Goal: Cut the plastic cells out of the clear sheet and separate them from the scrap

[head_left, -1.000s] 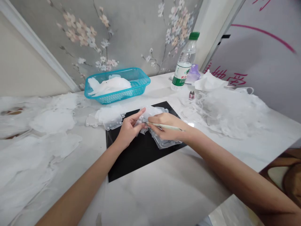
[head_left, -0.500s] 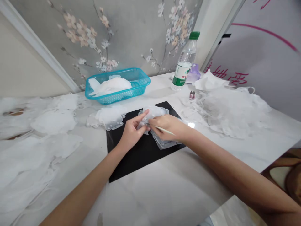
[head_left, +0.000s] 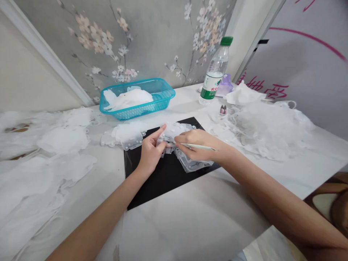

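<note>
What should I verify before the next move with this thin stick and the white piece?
Right hand grips the thin pale stick: ok.
Left hand touches the translucent white piece: ok.
Piece lies flat on the black mat: not ok, it is bunched between the hands.
Stick tip touches the piece: cannot tell.
Turquoise basket stands apart from the hands: ok.

The green label on the plastic water bottle [head_left: 213, 72] at the far right carries white Chinese characters, the brand 农夫山泉 (Nongfu Spring), with the finer print too small to read. Large magenta brush-style Chinese characters [head_left: 262, 87] on the pale panel [head_left: 304, 61] at right stay illegible.
</note>
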A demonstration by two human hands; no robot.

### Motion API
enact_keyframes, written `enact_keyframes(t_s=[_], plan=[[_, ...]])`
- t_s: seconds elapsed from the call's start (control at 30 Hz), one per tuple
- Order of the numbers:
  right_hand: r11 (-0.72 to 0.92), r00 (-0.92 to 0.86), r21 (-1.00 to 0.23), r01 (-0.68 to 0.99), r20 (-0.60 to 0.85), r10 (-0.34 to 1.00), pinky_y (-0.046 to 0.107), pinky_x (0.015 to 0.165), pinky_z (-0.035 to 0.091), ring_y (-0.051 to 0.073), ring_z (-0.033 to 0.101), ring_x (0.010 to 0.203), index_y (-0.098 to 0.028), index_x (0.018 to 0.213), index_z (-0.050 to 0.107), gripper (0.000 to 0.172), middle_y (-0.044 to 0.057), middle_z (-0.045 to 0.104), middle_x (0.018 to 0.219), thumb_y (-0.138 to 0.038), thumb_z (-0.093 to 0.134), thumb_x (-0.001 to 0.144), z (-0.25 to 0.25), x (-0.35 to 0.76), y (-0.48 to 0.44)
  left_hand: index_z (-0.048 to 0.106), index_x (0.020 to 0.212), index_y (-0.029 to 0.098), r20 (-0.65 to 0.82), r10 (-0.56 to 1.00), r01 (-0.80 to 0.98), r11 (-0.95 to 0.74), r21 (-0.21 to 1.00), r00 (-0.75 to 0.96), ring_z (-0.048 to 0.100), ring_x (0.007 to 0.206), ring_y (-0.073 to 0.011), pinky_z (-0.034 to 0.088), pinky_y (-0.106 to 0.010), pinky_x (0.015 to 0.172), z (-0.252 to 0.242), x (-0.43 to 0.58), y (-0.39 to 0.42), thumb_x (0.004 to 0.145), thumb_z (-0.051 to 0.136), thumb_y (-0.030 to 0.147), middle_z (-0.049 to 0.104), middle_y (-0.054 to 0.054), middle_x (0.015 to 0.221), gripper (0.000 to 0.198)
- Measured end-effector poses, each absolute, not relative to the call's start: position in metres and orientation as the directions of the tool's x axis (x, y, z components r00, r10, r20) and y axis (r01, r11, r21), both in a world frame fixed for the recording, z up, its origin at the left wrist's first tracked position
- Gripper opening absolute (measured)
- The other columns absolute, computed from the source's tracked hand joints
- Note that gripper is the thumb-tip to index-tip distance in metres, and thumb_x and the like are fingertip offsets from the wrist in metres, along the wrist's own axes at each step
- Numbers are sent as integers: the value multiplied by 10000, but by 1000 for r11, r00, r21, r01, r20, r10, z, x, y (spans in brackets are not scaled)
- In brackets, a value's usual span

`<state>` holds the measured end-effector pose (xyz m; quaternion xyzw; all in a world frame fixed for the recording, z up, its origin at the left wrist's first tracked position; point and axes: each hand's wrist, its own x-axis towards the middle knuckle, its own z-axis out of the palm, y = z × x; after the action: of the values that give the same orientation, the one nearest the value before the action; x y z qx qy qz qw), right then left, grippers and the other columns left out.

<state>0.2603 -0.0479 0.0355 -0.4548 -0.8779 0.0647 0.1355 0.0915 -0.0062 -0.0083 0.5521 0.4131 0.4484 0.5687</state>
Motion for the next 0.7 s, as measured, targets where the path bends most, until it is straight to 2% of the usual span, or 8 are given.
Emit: enact_keyframes(t_s=[0.1, 0.17, 0.37, 0.53, 0.7], plan=[[593, -562, -275, 756, 190, 805, 247, 536, 233, 107, 375, 535, -166, 710, 487, 194, 3, 481, 617, -178, 397, 881, 38, 262, -48, 634, 1188, 156, 25, 972, -58, -11, 998, 232, 610, 545, -99, 471, -199, 562, -8, 92, -7, 608, 600, 120, 698, 22, 653, 582], [590, -556, -295, 752, 197, 807, 246, 541, 236, 107, 372, 542, -170, 692, 469, 209, -2, 458, 613, -191, 396, 886, 39, 263, -49, 641, 1179, 148, 19, 975, -62, -5, 998, 222, 598, 539, -101, 468, -198, 559, -6, 92, -7, 600, 600, 123, 661, 39, 572, 581], [571, -533, -332, 751, 205, 821, 247, 542, 231, 105, 344, 541, -180, 674, 422, 236, -16, 391, 608, -226, 380, 901, 40, 265, -49, 628, 1197, 145, 0, 978, -65, 14, 998, 208, 565, 530, -76, 453, -173, 548, -4, 93, -7, 585, 604, 127, 664, 44, 601, 614], [592, -547, -363, 719, 229, 805, 248, 568, 256, 113, 361, 569, -182, 675, 407, 259, -8, 397, 621, -253, 363, 920, 39, 266, -48, 622, 1209, 154, -7, 985, -64, 18, 998, 174, 557, 505, -74, 435, -172, 514, -4, 92, -5, 590, 575, 123, 665, 44, 612, 622], [577, -549, -342, 742, 185, 815, 251, 567, 242, 116, 363, 571, -182, 678, 417, 253, -6, 415, 619, -243, 365, 918, 40, 267, -48, 621, 1210, 145, -5, 984, -66, 17, 998, 179, 541, 491, -69, 422, -163, 500, -3, 91, -6, 587, 565, 110, 663, 40, 602, 627]])
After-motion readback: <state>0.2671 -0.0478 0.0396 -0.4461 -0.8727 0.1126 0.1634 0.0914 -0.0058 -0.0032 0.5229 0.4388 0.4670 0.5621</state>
